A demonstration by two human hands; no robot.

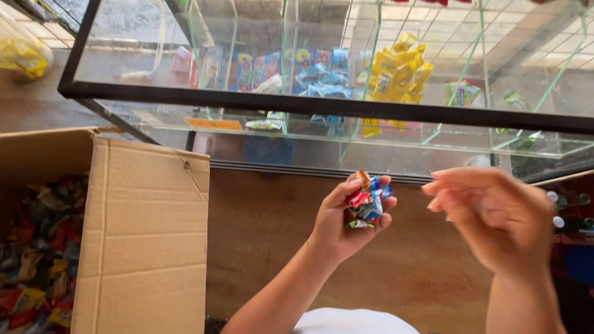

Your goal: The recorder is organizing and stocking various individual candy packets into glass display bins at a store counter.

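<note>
The candy wrappers [366, 199] sit bunched in my left hand [347, 219], fingers clenched loosely around them just below the glass display case [332, 106], my right hand [499, 219] beside it empty and half-curled, so I judge that one could spill out.

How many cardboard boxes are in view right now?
1. The open cardboard box sits at lower left, full of wrapped candies, left of the left hand. Others may be out of frame.
</note>
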